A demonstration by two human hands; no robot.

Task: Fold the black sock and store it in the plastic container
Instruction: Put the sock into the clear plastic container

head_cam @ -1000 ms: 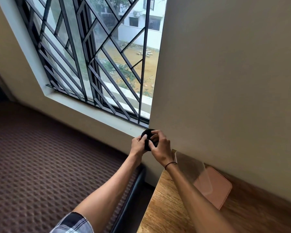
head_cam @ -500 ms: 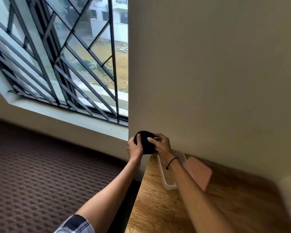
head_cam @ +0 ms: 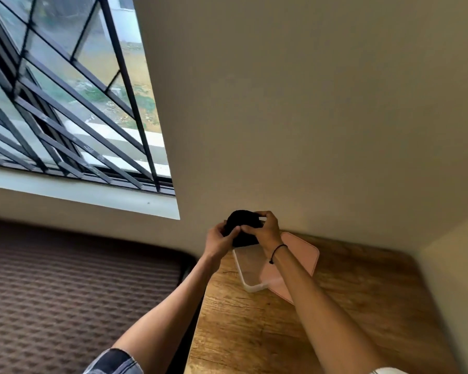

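Both hands, the left hand (head_cam: 220,238) and right hand (head_cam: 265,228), are gripping the bundled black sock (head_cam: 241,225) above the open plastic container (head_cam: 247,286) on the worktop (head_cam: 254,333), apparently finishing the fold, so lowering it inside is likely coming next.

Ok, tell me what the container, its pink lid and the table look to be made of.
Container: seemingly clear or frosted plastic, since the wood shows through its walls and the rim is whitish. Pink lid: probably matte plastic, smooth, with rounded corners and no shine. Table: wood or a wood-look laminate, with brown grain streaks and a low sheen; which one is unclear.
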